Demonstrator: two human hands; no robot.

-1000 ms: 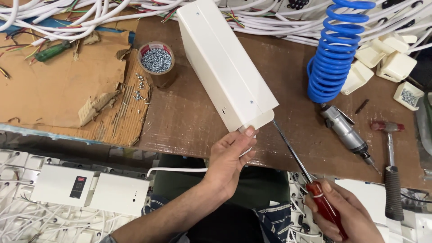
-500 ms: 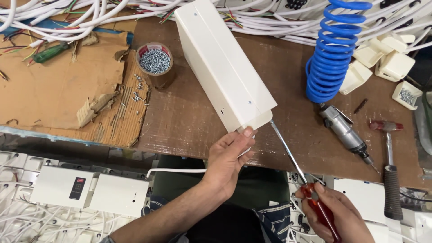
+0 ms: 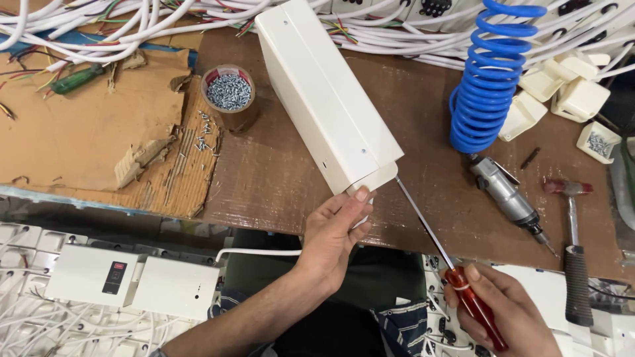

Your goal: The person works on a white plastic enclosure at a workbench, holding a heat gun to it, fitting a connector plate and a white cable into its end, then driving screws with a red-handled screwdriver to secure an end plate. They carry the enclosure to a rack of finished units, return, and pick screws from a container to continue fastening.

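Since a second ago the screwdriver (image 3: 442, 248) has swung its tip up to the near right corner of the long white metal casing (image 3: 325, 99), and the right hand (image 3: 506, 311) has slid a little lower and rightward; the left hand (image 3: 336, 231) has stayed at the casing's near end. The left fingers (image 3: 354, 205) are curled and pressed against that near end, thumb on its lower edge, gripping it. The right fingers (image 3: 486, 281) are wrapped tight around the screwdriver's red handle. The casing lies slantwise on a worn brown table (image 3: 278, 178), its far end among white cables (image 3: 99, 20). To its left are torn cardboard (image 3: 86, 139) and a tape roll filled with screws (image 3: 229, 92); to its right a blue coiled hose (image 3: 493, 79), a pneumatic driver (image 3: 506, 195) and a hammer (image 3: 574, 251). The left forearm rises from the lower edge toward the casing; the right hand sits low at the table's near edge, shaft slanting up-left.
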